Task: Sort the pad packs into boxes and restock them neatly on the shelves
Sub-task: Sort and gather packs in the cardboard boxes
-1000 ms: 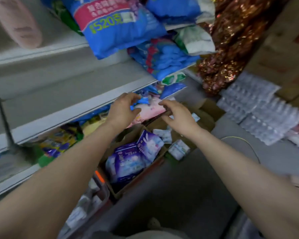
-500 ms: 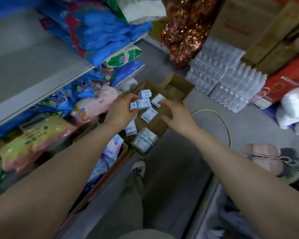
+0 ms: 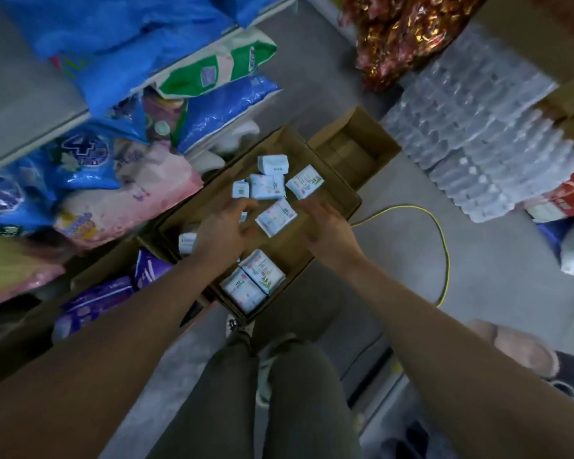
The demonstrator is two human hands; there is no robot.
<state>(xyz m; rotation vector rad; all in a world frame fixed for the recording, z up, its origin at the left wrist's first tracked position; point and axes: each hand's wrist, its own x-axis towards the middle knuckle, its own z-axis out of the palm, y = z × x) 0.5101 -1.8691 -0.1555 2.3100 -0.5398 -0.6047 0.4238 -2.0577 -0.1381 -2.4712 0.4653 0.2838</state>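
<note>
My left hand (image 3: 224,226): at frame centre, over the open cardboard box (image 3: 332,207), fingers loosely bent and holding nothing that I can see; blur hides the fingertips.
My right hand (image 3: 328,226): just right of the left, also over the box, fingers relaxed and slightly spread, nothing in it.
Pad packs in the box: small white-and-blue packs lie loose on the box floor; one tilted pack (image 3: 276,217) sits between my two hands, three more (image 3: 267,186) cluster just above it, and a pair (image 3: 252,283) lies side by side at the box's lower corner.
Second box (image 3: 355,150): smaller, brown, touching the upper right end of the first.
Left box (image 3: 103,270): lower left of centre, holding purple packs (image 3: 93,306).
Shelves (image 3: 20,104): upper left, stacked with big blue, green-white and pink soft bags (image 3: 130,190).
Floor: grey, with a yellow cable (image 3: 444,253) looping right of the box.
Upper right: shrink-wrapped bottles (image 3: 478,127) beside shiny red-gold wrapping (image 3: 401,31).
My legs (image 3: 262,402): bottom centre, in dark trousers.
</note>
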